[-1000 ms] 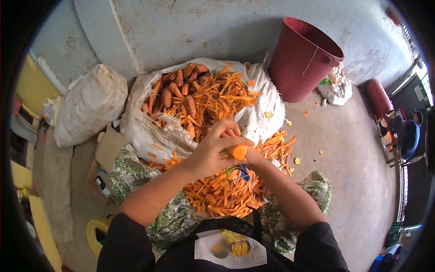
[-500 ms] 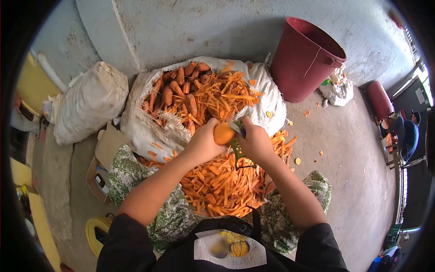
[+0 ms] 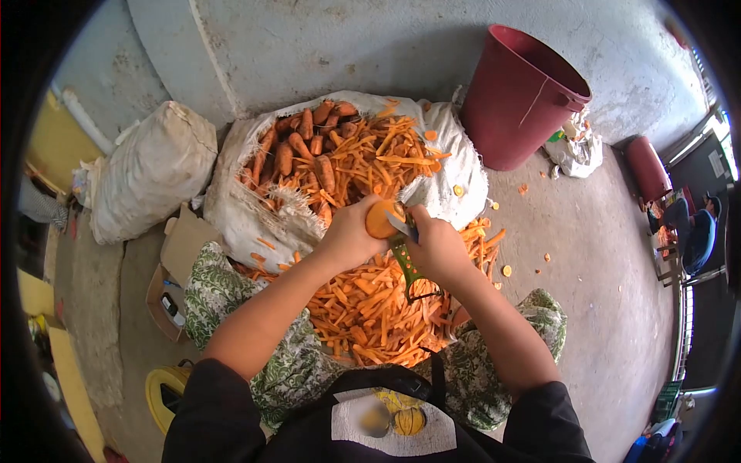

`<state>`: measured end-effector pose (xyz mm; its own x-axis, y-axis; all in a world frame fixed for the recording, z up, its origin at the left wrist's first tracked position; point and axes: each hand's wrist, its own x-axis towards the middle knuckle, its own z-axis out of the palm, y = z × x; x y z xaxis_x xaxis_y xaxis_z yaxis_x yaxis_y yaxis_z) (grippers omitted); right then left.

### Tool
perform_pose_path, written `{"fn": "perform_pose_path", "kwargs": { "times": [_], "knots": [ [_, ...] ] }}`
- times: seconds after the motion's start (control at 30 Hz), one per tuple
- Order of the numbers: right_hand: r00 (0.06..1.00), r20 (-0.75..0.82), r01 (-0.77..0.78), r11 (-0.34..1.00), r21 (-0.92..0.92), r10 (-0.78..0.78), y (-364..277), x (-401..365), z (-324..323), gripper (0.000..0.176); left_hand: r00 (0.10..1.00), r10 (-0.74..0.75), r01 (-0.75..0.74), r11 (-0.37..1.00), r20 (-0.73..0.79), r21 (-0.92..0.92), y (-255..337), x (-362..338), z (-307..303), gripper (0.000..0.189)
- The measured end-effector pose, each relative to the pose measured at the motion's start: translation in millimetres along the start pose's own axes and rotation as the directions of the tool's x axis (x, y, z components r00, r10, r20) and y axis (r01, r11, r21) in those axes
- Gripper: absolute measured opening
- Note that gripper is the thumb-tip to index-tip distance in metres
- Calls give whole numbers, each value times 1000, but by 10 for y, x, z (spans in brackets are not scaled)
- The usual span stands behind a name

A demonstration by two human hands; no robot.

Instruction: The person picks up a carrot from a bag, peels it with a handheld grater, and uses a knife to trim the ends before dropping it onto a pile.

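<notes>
The frayed, woven white sack (image 3: 224, 212) at upper centre gapes open, rough, unpeeled carrots (image 3: 284, 158) on its left, limp orange strips (image 3: 386, 150) on its right. A cardboard box (image 3: 187, 241) at left holds a small black-and-white device (image 3: 171, 307); the smooth maroon bucket (image 3: 502, 116) leans at upper right. Mid-frame, the left hand's (image 3: 353, 235) fingers curl round a smooth, stubby peeled carrot (image 3: 379, 220). The right hand (image 3: 440, 243) grips a knife (image 3: 399, 224), blade at the carrot's end, a slotted green peeler (image 3: 407, 272) hanging beneath.
</notes>
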<state>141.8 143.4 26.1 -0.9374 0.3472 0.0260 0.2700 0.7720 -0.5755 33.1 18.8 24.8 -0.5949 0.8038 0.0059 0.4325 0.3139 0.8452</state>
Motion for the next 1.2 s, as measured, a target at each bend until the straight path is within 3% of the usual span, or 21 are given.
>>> {"fn": "perform_pose_path", "kwargs": {
  "times": [0.1,0.17,0.3,0.4,0.6,0.77,0.9,0.93,0.97,1.0,1.03,1.07,1.13,1.17,1.2],
  "knots": [
    [1000,-2,15,998,60,-15,35,-6,30,23,995,97,-97,995,-25,-5,-25,-9,32,36],
    [1000,5,7,996,88,-7,39,-2,56,24,956,281,-267,953,-86,145,-62,-6,39,33],
    [999,-4,38,991,126,-38,97,-8,90,28,957,284,-279,957,-63,76,-2,-58,38,32],
    [999,29,27,990,142,-31,151,12,110,29,937,349,-347,927,12,144,-3,-65,3,33],
    [1000,-4,25,978,206,-25,136,20,136,29,944,325,-326,945,66,6,-5,-76,-2,31],
    [996,-86,-22,985,169,37,116,47,237,27,908,395,-369,912,-139,180,-22,-95,67,32],
    [992,-92,-70,983,168,86,101,82,268,24,909,385,-349,912,-156,217,-79,-84,88,31],
    [991,-81,-88,983,164,102,115,92,263,23,974,203,-211,974,-103,-77,-106,-111,106,29],
    [992,-79,-88,983,162,102,167,137,235,23,999,33,-30,935,3,-354,-121,-138,133,29],
    [955,-16,-267,884,385,295,260,211,191,22,1000,30,-28,934,2,-356,-16,-184,139,29],
    [883,88,-423,699,577,462,368,272,163,22,955,279,-227,904,99,-361,179,-242,111,30],
    [902,-36,-391,847,360,431,562,282,179,23,839,507,-408,826,196,-388,275,-280,91,32],
    [913,-146,-359,921,153,380,968,397,353,22,837,519,-417,810,173,-412,184,-273,86,35],
    [913,-148,-359,921,150,380,1024,392,362,22,889,443,-370,847,120,-381,107,-263,68,36],
    [908,-80,-372,880,295,411,1009,396,335,24,931,360,-318,881,62,-352,64,-248,31,37]
  ]
}}
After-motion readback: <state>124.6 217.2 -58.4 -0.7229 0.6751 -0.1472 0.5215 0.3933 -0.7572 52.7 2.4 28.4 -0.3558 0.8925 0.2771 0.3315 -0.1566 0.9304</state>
